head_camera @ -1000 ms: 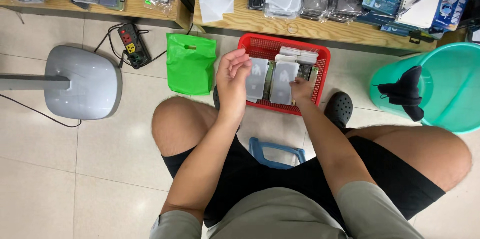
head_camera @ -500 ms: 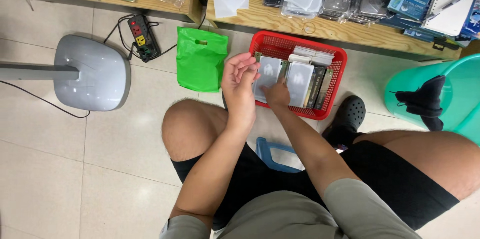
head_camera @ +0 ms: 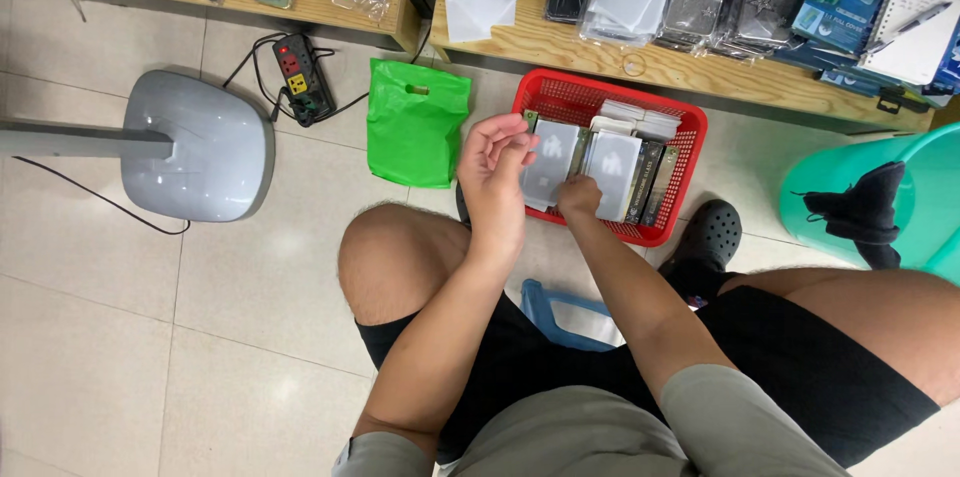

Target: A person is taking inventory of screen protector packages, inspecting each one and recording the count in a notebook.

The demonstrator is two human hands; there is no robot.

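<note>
Left hand [head_camera: 492, 165]: we see it raised just left of the basket, fingers [head_camera: 512, 142] curled loosely towards the thumb, and touching the left edge of a grey pack; we cannot tell whether they pinch it or only steady it.
Right hand [head_camera: 579, 196]: down at the near side of the basket, knuckles up, fingers tucked among the packs; whether they close on one is hidden from us.
Packs [head_camera: 612, 170]: flat grey and pale sleeves standing on edge in a row, with darker ones [head_camera: 652, 177] to the right. The nearest grey pack [head_camera: 551, 163] leans towards the left hand.
Basket [head_camera: 690, 152]: red plastic mesh, on the floor tiles between the person's knees and the low wooden shelf [head_camera: 700, 72].
Handling: we judge the packs light, thin and fairly stiff, with glossy film that could slide between the fingers (a flat pinch would hold better than a fingertip nip). They look likely to bend or crease if squeezed hard.
Where to hold: by the top edge or an upper corner, thumb on one face and fingers on the other, lifting straight up so the neighbours stay in line.
Nearby: a green bag [head_camera: 417, 125] lies flat just left of the basket; a power strip [head_camera: 300, 74] and a grey stand base [head_camera: 195, 142] sit further left.
</note>
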